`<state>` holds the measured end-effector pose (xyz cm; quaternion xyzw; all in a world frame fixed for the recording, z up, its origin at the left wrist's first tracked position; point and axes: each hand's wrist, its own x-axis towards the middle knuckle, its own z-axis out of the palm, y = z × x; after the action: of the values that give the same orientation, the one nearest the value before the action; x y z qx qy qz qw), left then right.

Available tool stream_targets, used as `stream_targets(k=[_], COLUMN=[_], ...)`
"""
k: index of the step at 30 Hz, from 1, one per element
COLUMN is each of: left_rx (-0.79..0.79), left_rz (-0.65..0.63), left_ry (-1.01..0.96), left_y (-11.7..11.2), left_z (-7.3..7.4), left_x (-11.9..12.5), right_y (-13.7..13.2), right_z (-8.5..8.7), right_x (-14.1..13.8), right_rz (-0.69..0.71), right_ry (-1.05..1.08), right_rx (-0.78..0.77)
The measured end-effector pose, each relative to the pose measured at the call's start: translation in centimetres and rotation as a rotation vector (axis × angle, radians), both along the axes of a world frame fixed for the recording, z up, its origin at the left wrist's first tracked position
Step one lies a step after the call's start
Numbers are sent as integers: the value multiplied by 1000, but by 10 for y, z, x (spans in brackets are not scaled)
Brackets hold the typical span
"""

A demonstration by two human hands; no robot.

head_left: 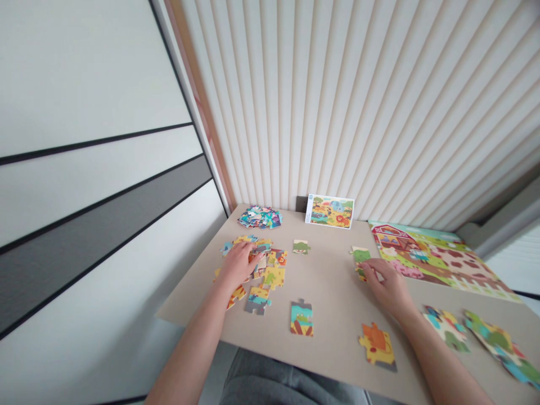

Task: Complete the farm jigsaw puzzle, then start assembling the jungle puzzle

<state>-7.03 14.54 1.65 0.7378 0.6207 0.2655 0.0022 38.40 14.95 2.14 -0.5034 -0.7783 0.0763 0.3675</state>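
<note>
My left hand (241, 262) rests over a loose heap of puzzle pieces (274, 277), its thumb and index finger apart and touching the pieces; some lie hidden beneath it. To the right, the fingers of my right hand (388, 286) close on the lower edge of a green and yellow puzzle piece (360, 255) lying on the table. Single pieces lie between and in front of the hands: a green-topped piece (301, 246), a crocodile piece (301, 318) and an orange and yellow corner piece (378, 346).
A picture card (329, 211) leans against the ribbed wall. At the back left is a second heap of teal and purple pieces (260, 216). An assembled farm puzzle (439, 260) lies at the right, with joined strips (502, 344) and another group (446, 327) in front.
</note>
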Motion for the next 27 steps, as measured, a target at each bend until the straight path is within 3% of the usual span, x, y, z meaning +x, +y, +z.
stream_targets(k=[6, 11, 18, 22, 27], left_rx=[10, -19, -32, -32, -22], left_rz=[48, -25, -48, -14, -56], left_ry=[-22, 28, 74, 100, 72], left_y=[2, -2, -30, -45, -46], left_z=[2, 2, 12, 6, -1], left_x=[-4, -1, 4, 4, 5], right_y=[2, 2, 3, 3, 2], right_z=[-3, -2, -4, -4, -5], right_x=[2, 2, 3, 1, 1], right_rz=[-4, 3, 1, 8, 30], right_ry=[-2, -8, -5, -5, -3], right_rx=[-2, 4, 15, 7, -5])
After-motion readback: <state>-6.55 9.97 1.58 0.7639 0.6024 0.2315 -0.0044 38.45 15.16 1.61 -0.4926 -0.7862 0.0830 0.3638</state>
